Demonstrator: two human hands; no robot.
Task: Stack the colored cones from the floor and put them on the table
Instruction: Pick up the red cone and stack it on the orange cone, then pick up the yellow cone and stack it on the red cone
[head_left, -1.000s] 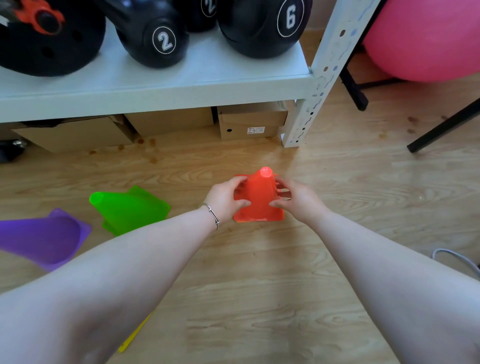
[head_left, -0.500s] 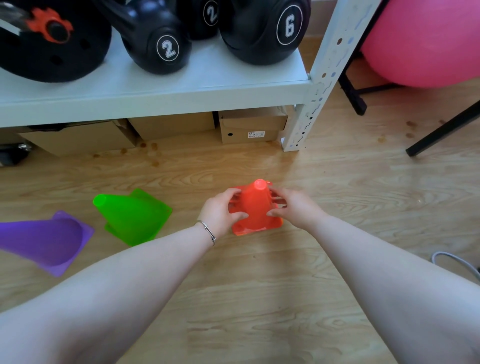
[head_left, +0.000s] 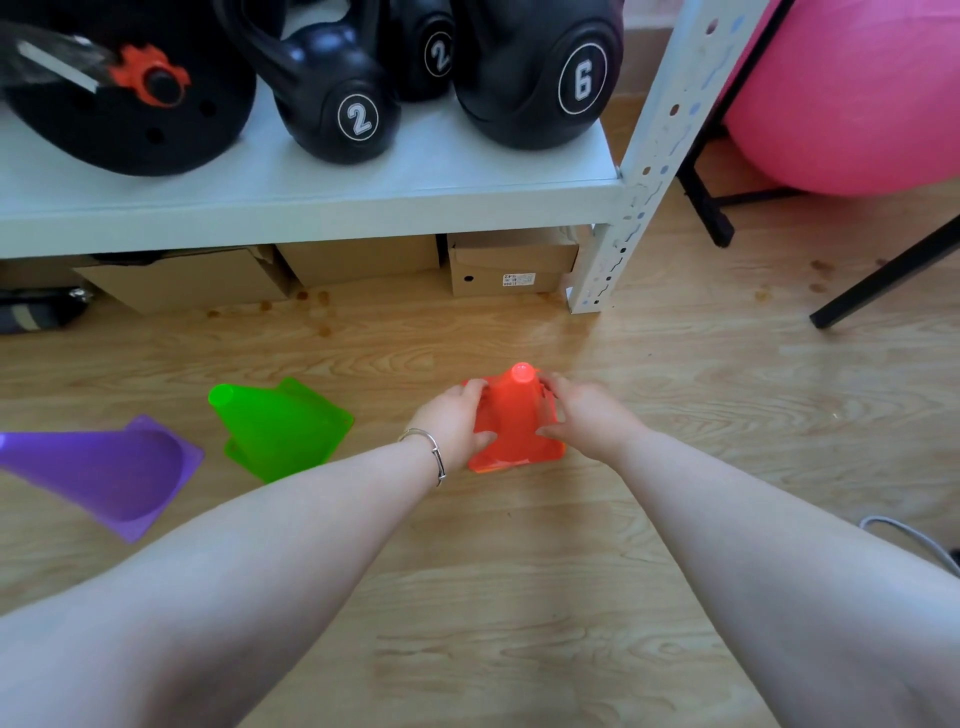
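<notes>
An orange cone (head_left: 514, 421) stands upright on the wooden floor in the middle of the view. My left hand (head_left: 453, 422) grips its left side and my right hand (head_left: 584, 418) grips its right side, fingers wrapped around the cone's body. A green cone (head_left: 278, 427) lies on its side to the left, tip pointing up-left. Further left a purple cone (head_left: 104, 470) lies on its side with its open base facing right.
A pale shelf (head_left: 311, 208) carries black kettlebells (head_left: 337, 98) above the floor, with cardboard boxes (head_left: 511, 262) beneath it. Its perforated post (head_left: 623, 223) stands just behind the orange cone. A pink exercise ball (head_left: 852, 93) and black legs (head_left: 883, 275) are at right; a grey cable (head_left: 909, 540) lies lower right.
The view has tilted up slightly, so the shelf shows more. Both hands have stayed on the orange cone, which has settled with its base against the floor.
</notes>
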